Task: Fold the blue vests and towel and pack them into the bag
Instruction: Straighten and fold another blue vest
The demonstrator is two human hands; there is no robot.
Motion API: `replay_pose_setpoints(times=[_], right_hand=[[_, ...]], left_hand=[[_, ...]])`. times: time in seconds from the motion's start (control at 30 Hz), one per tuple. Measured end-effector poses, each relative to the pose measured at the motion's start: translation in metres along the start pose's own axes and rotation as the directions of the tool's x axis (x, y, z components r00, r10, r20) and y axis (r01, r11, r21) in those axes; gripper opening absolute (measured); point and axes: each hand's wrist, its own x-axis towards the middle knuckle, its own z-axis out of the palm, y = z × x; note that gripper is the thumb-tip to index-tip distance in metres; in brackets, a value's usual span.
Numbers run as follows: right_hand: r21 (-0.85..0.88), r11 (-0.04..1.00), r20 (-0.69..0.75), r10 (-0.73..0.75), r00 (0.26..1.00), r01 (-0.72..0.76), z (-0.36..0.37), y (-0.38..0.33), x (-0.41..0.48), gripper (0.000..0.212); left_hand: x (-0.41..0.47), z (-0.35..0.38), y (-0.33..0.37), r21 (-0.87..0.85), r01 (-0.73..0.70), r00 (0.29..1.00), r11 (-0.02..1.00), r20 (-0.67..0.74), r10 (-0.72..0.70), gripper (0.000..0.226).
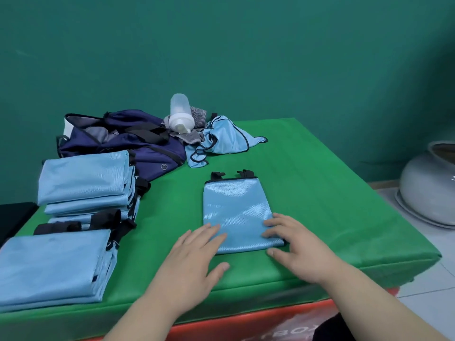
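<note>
A folded light-blue vest (236, 207) with black clips at its far end lies in the middle of the green table (320, 188). My left hand (194, 257) lies flat with its fingertips on the vest's near left corner. My right hand (298, 244) touches the near right corner with straight fingers. Two stacks of folded blue vests lie at the left, the far stack (86, 183) and the near stack (54, 267). An unfolded blue vest (221, 139) is crumpled at the back. The navy bag (123, 139) lies open at the back left.
A translucent white bottle (181, 113) leans on a grey patterned cloth (197, 116) beside the bag. A large grey ceramic pot (430, 188) stands on the floor off the table's right edge. A green wall rises behind the table.
</note>
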Motion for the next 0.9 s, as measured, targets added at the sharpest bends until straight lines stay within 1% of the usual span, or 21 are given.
replay_pose_setpoints(times=[0.1, 0.2, 0.27, 0.37, 0.43, 0.5, 0.57, 0.63, 0.67, 0.7, 0.8, 0.83, 0.9], right_hand=[[-0.017, 1.0, -0.04, -0.001, 0.999, 0.0, 0.002, 0.002, 0.001, 0.018], [-0.039, 0.999, -0.063, -0.015, 0.998, 0.013, 0.005, 0.002, 0.002, 0.011], [-0.033, 0.999, -0.083, -0.021, 0.996, 0.018, 0.006, 0.002, 0.002, 0.012], [-0.013, 1.0, -0.108, 0.002, 0.994, -0.004, 0.007, 0.001, 0.0, 0.017], [-0.015, 1.0, -0.138, 0.014, 0.99, -0.016, 0.006, 0.0, -0.001, 0.023], [0.002, 0.999, -0.172, 0.044, 0.984, -0.044, 0.004, -0.004, -0.004, 0.021], [0.044, 0.997, -0.214, 0.071, 0.974, -0.063, 0.001, -0.011, -0.007, 0.018], [0.09, 0.994, -0.281, 0.078, 0.956, -0.055, -0.003, -0.02, -0.012, 0.026], [0.122, 0.991, -0.312, 0.096, 0.945, -0.061, -0.005, -0.025, -0.014, 0.027], [0.16, 0.985, -0.333, 0.122, 0.935, -0.071, -0.007, -0.029, -0.017, 0.023], [0.219, 0.97, -0.378, 0.184, 0.907, -0.105, -0.011, -0.042, -0.021, 0.008], [0.241, 0.964, -0.394, 0.201, 0.897, -0.11, -0.011, -0.044, -0.021, 0.007], [0.286, 0.948, -0.409, 0.253, 0.877, -0.14, -0.01, -0.048, -0.018, 0.016]], left_hand=[[0.002, 0.002, 0.001, -0.008, 0.007, 1.0, 1.0, -0.008, -0.007, 0.06], [0.007, 0.003, -0.003, -0.043, 0.018, 0.999, 0.999, -0.042, -0.02, 0.062], [0.011, 0.004, -0.003, -0.053, 0.033, 0.999, 0.998, -0.036, -0.035, 0.058], [0.016, 0.006, -0.001, -0.069, 0.072, 0.994, 0.995, -0.078, -0.077, 0.032], [0.019, 0.005, 0.002, -0.073, 0.092, 0.99, 0.993, -0.102, -0.099, 0.029], [0.018, -0.001, 0.007, -0.157, 0.147, 0.977, 0.977, -0.13, -0.168, 0.027], [0.015, -0.008, 0.013, -0.28, 0.205, 0.954, 0.938, -0.157, -0.255, 0.025], [0.008, -0.016, 0.021, -0.39, 0.228, 0.93, 0.892, -0.184, -0.318, 0.027], [0.003, -0.019, 0.025, -0.451, 0.235, 0.918, 0.861, -0.188, -0.349, 0.029], [-0.002, -0.023, 0.031, -0.504, 0.247, 0.907, 0.828, -0.181, -0.38, 0.031], [-0.011, -0.032, 0.043, -0.619, 0.251, 0.868, 0.744, -0.197, -0.456, 0.036], [-0.011, -0.034, 0.044, -0.65, 0.245, 0.856, 0.719, -0.204, -0.476, 0.038], [-0.004, -0.037, 0.045, -0.688, 0.248, 0.839, 0.682, -0.199, -0.506, 0.042]])
